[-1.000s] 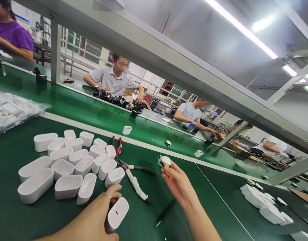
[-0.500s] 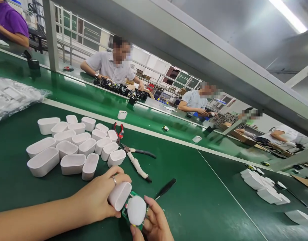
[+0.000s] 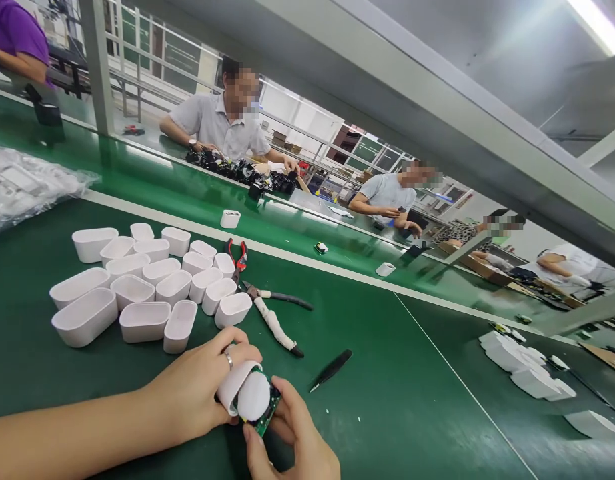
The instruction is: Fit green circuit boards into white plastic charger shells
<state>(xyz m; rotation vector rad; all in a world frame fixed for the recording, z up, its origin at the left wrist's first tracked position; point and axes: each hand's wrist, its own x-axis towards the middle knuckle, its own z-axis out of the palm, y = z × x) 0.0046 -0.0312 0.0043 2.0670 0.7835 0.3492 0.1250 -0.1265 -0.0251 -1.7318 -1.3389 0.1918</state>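
Note:
My left hand (image 3: pixel 202 380), with a ring on one finger, is closed around a white oval plastic housing (image 3: pixel 233 385), its open end turned to the right. Between the fingertips of my right hand (image 3: pixel 297 427) is a green circuit board (image 3: pixel 268 415) carrying a round white part (image 3: pixel 254 396). The board's left end sits at the mouth of the housing, partly inside it. How deep it reaches is hidden. Left of my hands stand several more white housings (image 3: pixel 132 290), open side up, on the green bench (image 3: pixel 387 400).
Pliers with wrapped handles (image 3: pixel 272 323), red-handled pliers (image 3: pixel 240 257) and black tweezers (image 3: pixel 332 370) lie beyond my hands. A clear bag of white parts (image 3: pixel 27 187) lies far left. White pieces (image 3: pixel 517 363) are grouped at right. Co-workers sit across the belt (image 3: pixel 187 200).
My right hand has moved left with the circuit board, bringing its end into the housing's mouth. Items on the belt have shifted left a little.

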